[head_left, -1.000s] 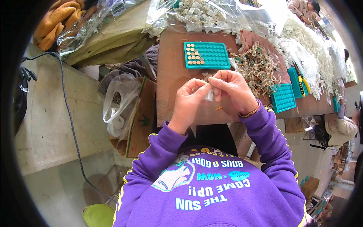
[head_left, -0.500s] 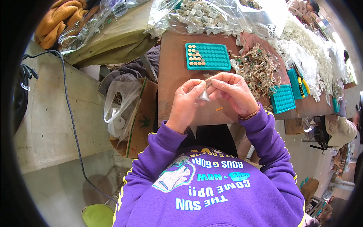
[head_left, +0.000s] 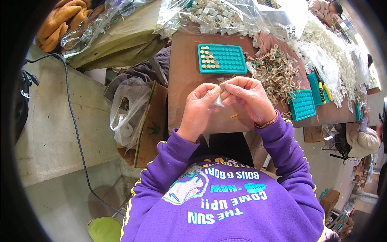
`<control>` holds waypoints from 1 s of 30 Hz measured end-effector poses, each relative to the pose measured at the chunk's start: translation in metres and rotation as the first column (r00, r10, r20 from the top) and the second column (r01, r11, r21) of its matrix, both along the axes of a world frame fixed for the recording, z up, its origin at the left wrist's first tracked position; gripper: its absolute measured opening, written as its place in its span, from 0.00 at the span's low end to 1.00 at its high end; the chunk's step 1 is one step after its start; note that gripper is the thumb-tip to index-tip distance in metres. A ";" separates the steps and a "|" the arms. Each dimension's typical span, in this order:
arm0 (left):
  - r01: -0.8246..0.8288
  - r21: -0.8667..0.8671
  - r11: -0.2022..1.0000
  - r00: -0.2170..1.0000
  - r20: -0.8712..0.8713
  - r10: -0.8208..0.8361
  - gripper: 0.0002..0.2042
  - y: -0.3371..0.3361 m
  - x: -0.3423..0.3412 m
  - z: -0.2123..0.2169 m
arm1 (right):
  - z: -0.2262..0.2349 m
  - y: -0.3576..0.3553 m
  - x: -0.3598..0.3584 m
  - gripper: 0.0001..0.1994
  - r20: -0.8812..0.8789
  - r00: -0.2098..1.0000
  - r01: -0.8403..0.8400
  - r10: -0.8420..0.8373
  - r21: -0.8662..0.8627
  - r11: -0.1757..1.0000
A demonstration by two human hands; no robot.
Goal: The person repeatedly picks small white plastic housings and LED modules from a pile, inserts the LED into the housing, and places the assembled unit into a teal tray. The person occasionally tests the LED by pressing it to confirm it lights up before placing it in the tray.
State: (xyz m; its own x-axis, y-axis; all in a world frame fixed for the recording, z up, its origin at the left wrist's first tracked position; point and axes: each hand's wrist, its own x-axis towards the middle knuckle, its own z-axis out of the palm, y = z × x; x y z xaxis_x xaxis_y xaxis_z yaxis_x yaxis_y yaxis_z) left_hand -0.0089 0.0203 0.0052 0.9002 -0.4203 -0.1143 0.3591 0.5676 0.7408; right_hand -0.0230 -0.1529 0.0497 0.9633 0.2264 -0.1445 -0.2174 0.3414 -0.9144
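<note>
My left hand point(head_left: 201, 104) and my right hand point(head_left: 250, 98) meet above the near part of the brown table. Both pinch a small whitish, translucent piece point(head_left: 218, 102) between thumbs and fingers. Its exact kind is too small to make out, and the fingertips hide part of it. Just beyond the hands lies a teal tray point(head_left: 230, 59) with rows of small hollows. Small round tan and grey discs point(head_left: 207, 61) fill several hollows on its left side.
Right of the tray is a heap of tangled beige loops point(head_left: 274, 74) on a reddish cloth. A second teal tray point(head_left: 302, 105) and a yellow-handled tool point(head_left: 321, 93) lie farther right. White pieces in clear plastic point(head_left: 211, 14) cover the back. A cardboard box point(head_left: 150, 129) stands left of the table.
</note>
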 end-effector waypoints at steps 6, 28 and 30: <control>-0.011 -0.010 1.000 1.000 0.006 0.011 0.08 -0.001 -0.001 0.000 | -0.002 0.000 0.000 0.11 0.007 1.000 -0.006 0.006 0.013 1.000; -0.105 0.261 0.960 0.970 0.241 0.041 0.04 -0.009 -0.007 0.004 | 0.002 -0.007 0.001 0.07 0.081 0.996 -0.015 0.041 -0.298 0.954; -0.134 0.278 0.951 0.966 0.250 0.063 0.04 -0.009 -0.008 0.004 | 0.000 -0.007 0.000 0.07 0.085 0.996 -0.008 0.038 -0.329 0.944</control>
